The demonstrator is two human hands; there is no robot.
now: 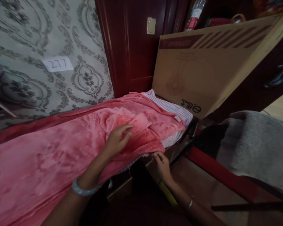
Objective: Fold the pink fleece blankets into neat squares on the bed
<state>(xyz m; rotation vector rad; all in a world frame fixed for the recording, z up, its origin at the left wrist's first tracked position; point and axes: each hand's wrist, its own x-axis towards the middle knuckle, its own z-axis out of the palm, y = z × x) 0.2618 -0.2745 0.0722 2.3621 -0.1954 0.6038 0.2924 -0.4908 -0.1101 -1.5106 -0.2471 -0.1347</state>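
A pink plush blanket [49, 147] lies along a narrow bed, folded over and bunched near my hands. My left hand [118, 138] is over the bunched part, its fingers stretched out and its thumb apart; whether it presses on the cloth I cannot tell. Lower and to the right, my right hand [161, 163] pinches the blanket's near edge at the side of the bed. A striped sheet [172, 108] shows beyond the blanket at the far end, and a small white tag [177, 118] lies on the pink cloth there.
Past the bed's far end stands a large cardboard box [202, 69] with a plastic bottle [194, 17] above its top edge. A grey cloth [261, 144] hangs over something at the right, by a red bar [217, 169]. Patterned wallpaper [87, 78] runs along the left.
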